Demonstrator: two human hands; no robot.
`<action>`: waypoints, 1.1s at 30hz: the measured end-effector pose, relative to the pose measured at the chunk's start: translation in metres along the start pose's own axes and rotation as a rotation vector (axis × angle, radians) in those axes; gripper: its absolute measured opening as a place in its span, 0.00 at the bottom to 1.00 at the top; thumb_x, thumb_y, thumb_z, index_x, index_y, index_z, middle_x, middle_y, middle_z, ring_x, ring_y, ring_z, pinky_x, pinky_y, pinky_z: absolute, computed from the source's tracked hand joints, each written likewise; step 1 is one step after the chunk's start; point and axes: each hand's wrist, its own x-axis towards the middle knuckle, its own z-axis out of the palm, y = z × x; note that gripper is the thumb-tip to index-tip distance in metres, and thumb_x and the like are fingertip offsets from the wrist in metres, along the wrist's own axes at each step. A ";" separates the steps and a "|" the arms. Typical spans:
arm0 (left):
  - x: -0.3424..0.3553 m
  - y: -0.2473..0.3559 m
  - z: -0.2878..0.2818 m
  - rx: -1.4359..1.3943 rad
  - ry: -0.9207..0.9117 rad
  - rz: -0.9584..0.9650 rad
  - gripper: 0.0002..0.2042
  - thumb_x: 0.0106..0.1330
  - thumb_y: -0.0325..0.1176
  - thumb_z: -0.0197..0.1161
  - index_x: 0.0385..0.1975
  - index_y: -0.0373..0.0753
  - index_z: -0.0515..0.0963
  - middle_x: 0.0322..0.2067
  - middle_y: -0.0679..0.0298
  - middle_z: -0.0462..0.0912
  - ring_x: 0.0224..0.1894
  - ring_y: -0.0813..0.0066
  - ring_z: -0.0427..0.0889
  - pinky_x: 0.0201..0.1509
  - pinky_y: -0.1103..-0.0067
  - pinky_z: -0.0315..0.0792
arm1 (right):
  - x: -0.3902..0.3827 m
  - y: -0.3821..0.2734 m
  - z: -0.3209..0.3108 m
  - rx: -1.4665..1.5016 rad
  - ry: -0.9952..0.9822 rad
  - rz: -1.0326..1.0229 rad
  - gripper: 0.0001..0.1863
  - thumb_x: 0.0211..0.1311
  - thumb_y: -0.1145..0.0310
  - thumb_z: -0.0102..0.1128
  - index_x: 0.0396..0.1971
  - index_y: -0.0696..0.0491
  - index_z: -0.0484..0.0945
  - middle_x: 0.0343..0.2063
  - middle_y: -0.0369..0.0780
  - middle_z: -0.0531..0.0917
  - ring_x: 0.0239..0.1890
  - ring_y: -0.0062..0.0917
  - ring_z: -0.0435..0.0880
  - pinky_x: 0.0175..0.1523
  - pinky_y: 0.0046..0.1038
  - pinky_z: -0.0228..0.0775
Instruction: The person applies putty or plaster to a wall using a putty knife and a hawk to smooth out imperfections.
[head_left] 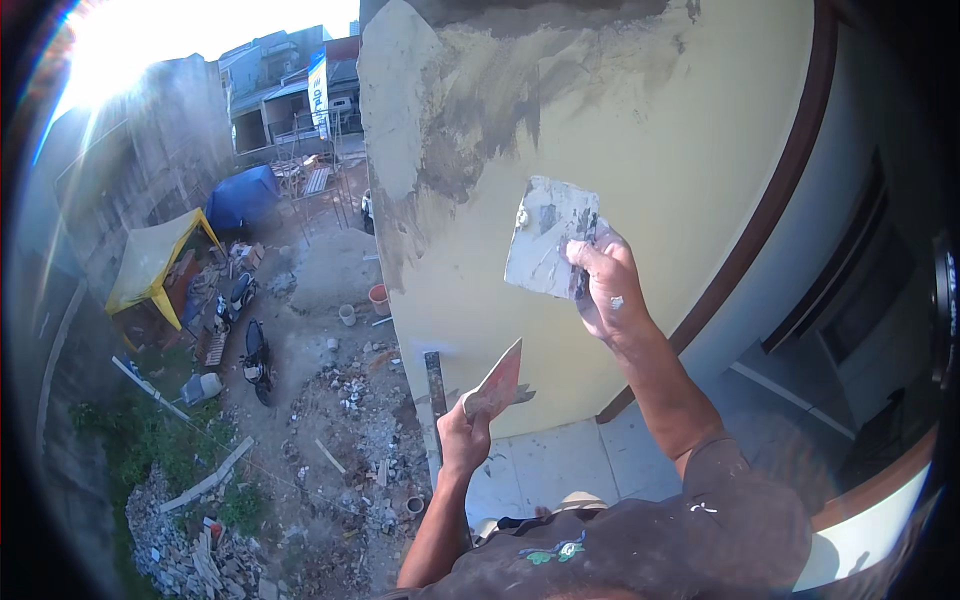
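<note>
right hand (608, 290): wrapped tight around the handle of my flat steel trowel (548, 238), blade laid nearly flat on the wall so the skim spreads thin instead of gouging.

left hand (462, 432): closed on a smaller reddish blade (497, 382), tilted up and held low near my waist. I'd guess that's so it sits just under the working hand when I need it.

wall (640, 110): pale yellowish coat over most of it, with grey patches up top and down the left edge. The trowel sits right about where grey meets pale.

straightedge (435, 395): a dark metal strip standing along the wall's corner, just beside my left hand.

below: I'm up high. Rubble (200, 545), a couple of parked motorbikes (256, 362), a red bucket (379, 298) and a yellow canopy (150, 262) down in the yard, well apart from me.

floor (570, 465): pale tiles by my feet.
</note>
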 end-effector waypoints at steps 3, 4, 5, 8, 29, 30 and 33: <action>-0.016 -0.043 0.014 -0.117 -0.056 -0.137 0.12 0.57 0.22 0.57 0.41 0.30 0.78 0.30 0.53 0.85 0.35 0.70 0.86 0.41 0.75 0.76 | 0.074 -0.059 0.033 -0.585 0.102 -0.456 0.11 0.58 0.79 0.50 0.40 0.61 0.78 0.33 0.38 0.83 0.31 0.19 0.80 0.40 0.23 0.74; -0.023 -0.062 0.016 -0.113 -0.051 -0.189 0.12 0.56 0.21 0.56 0.40 0.30 0.79 0.28 0.54 0.85 0.34 0.72 0.86 0.41 0.75 0.76 | 0.088 -0.081 0.055 -0.918 0.135 -0.429 0.10 0.58 0.77 0.51 0.39 0.60 0.78 0.30 0.38 0.82 0.28 0.19 0.78 0.39 0.23 0.73; -0.027 -0.075 0.018 -0.112 -0.050 -0.237 0.12 0.54 0.21 0.56 0.39 0.29 0.79 0.27 0.55 0.85 0.34 0.73 0.85 0.41 0.75 0.76 | 0.103 -0.099 0.070 -1.253 0.170 -0.397 0.10 0.58 0.75 0.52 0.38 0.59 0.79 0.26 0.39 0.80 0.25 0.20 0.76 0.38 0.24 0.73; -0.034 -0.096 0.019 -0.111 -0.041 -0.286 0.14 0.52 0.21 0.53 0.38 0.30 0.79 0.27 0.55 0.85 0.32 0.73 0.85 0.40 0.75 0.76 | 0.153 -0.104 0.101 -1.545 0.179 -0.611 0.09 0.58 0.74 0.53 0.36 0.59 0.79 0.26 0.43 0.80 0.27 0.26 0.78 0.41 0.28 0.74; -0.043 -0.111 0.021 -0.147 -0.109 -0.242 0.11 0.55 0.23 0.55 0.38 0.30 0.77 0.26 0.49 0.83 0.31 0.67 0.86 0.37 0.75 0.76 | 0.209 -0.058 0.094 -1.739 -0.014 -1.428 0.14 0.53 0.78 0.55 0.41 0.58 0.79 0.37 0.48 0.81 0.43 0.42 0.78 0.49 0.39 0.71; -0.041 -0.110 0.022 -0.141 -0.102 -0.255 0.12 0.54 0.22 0.55 0.38 0.30 0.77 0.26 0.50 0.83 0.31 0.67 0.86 0.38 0.75 0.76 | 0.214 -0.046 0.075 -1.839 -0.009 -1.597 0.13 0.47 0.79 0.59 0.36 0.56 0.81 0.33 0.43 0.81 0.39 0.37 0.79 0.46 0.37 0.74; -0.047 -0.115 0.020 -0.166 -0.091 -0.265 0.13 0.52 0.21 0.53 0.38 0.30 0.77 0.26 0.51 0.83 0.30 0.68 0.85 0.39 0.76 0.76 | 0.184 -0.020 0.058 -1.834 -0.126 -1.480 0.12 0.51 0.77 0.56 0.37 0.55 0.81 0.35 0.42 0.82 0.42 0.39 0.79 0.48 0.38 0.72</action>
